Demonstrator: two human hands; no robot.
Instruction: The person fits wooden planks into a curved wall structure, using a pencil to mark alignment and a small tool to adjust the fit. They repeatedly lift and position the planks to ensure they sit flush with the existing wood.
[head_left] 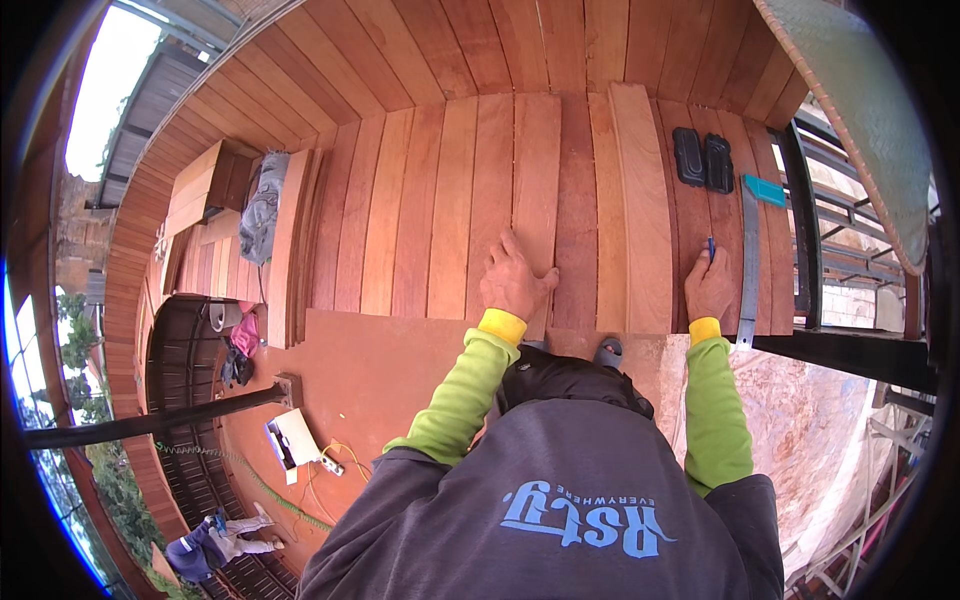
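Observation:
My left hand (515, 280) lies on a loose wooden plank (536, 150), fingers stretched forward and thumb out to the right over its edge. This plank rests on top of a row of reddish-brown boards. Further right, my right hand (706, 292) is closed around a thin blue pen (711, 244), its end sticking up past the fingers. Just right of that hand lies a try square (749, 265) with a metal blade and a teal handle. Between my hands another raised plank (642, 200) lies lengthwise on the boards.
A black two-part case (690, 157) lies open beyond my right hand. Stacked boards (292, 250) and a grey bag (263, 215) are at left. On the lower floor are a white box (293, 438) and cords. Another person (215, 545) is at lower left. A dark railing post (796, 220) stands right.

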